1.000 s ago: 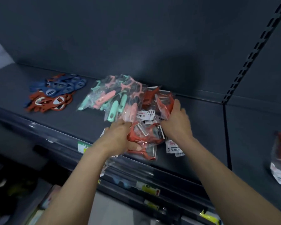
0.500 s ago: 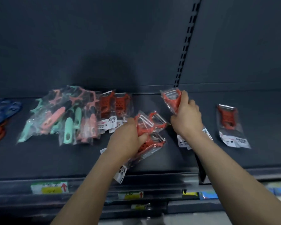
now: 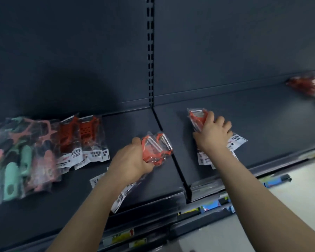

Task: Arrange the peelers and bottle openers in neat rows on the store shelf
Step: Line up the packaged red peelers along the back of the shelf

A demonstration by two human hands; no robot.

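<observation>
My left hand (image 3: 130, 161) grips a bunch of red peelers in clear bags (image 3: 157, 149) just above the dark shelf (image 3: 44, 206), left of the seam between two shelf panels. My right hand (image 3: 214, 133) holds red bagged peelers (image 3: 196, 116) down on the right shelf panel, their white labels sticking out under my wrist. Two more red bagged peelers (image 3: 80, 137) lie flat side by side further left. A heap of mint and pink peelers in bags (image 3: 20, 157) lies at the far left.
Another red bagged item (image 3: 305, 86) lies blurred at the far right of the shelf. A slotted upright (image 3: 150, 51) runs up the back panel above the seam. Price tags (image 3: 123, 237) sit along the shelf's front edge, with lower shelves below.
The view has swung right; the blue and red bottle openers have left the frame. My right hand carried its peelers right across the seam onto the right panel. My left hand followed with its bunch.
</observation>
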